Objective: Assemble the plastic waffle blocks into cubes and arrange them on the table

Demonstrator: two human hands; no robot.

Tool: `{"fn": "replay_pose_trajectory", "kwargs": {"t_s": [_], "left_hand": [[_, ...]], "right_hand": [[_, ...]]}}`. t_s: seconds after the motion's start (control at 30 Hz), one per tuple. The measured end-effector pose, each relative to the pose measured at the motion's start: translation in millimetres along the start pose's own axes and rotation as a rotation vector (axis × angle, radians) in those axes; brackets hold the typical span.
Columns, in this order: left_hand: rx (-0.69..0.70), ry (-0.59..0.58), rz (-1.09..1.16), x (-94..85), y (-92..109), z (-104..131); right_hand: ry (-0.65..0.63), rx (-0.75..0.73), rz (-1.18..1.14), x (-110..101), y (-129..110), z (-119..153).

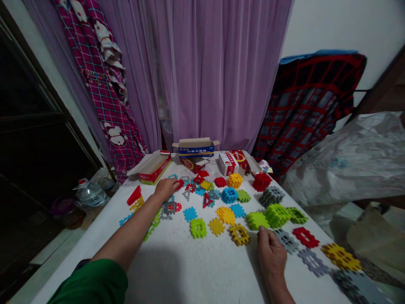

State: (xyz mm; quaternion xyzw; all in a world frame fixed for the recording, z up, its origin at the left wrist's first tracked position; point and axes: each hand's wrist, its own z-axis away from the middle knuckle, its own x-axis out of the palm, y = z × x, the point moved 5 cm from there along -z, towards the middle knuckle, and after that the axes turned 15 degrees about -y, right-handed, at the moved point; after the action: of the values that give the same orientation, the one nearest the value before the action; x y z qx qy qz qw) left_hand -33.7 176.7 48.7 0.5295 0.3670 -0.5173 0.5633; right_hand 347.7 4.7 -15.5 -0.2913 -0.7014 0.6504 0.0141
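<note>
My left hand point(166, 188) reaches across to the far left part of a mixed pile of interlocking plastic building pieces. Its fingers are closed at a small red building piece point(180, 184); their grip is partly hidden. My right hand point(272, 249) rests on the table with curled fingers, and nothing shows in it. Just beyond it lie a flat lime-green piece point(257, 220) and a stack of lime-green window pieces point(277, 215). A grey window piece point(286, 240) is right beside its knuckles. A yellow window piece point(239, 234) lies to its left.
Opened cardboard boxes line the back of the white table point(202, 270): a red one point(155, 169), a blue one point(196, 151) and a red-and-white one point(228, 164). Red, grey and yellow pieces point(341, 256) lie along the right edge. Purple curtains point(215, 76) hang behind.
</note>
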Motion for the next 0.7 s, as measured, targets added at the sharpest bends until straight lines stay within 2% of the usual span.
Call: {"fn": "replay_pose_trajectory", "kwargs": {"t_s": [0.13,0.23,0.33,0.5,0.7], "left_hand": [[0.022,-0.041,0.156,11.8,-5,-8],[0.061,-0.082,0.225,27.2,2,-11],[0.067,-0.069,0.224,37.0,14,-9],[0.035,-0.023,0.123,40.5,25,9],[0.036,-0.138,-0.192,41.1,25,25]], "right_hand": [[-0.004,-0.003,0.001,0,0,0],[-0.02,0.001,0.016,0,-1,-1],[-0.017,-0.007,0.015,-1,-3,0],[-0.022,0.013,0.024,-1,-1,0],[-0.027,0.017,0.027,-1,2,-2]]}}
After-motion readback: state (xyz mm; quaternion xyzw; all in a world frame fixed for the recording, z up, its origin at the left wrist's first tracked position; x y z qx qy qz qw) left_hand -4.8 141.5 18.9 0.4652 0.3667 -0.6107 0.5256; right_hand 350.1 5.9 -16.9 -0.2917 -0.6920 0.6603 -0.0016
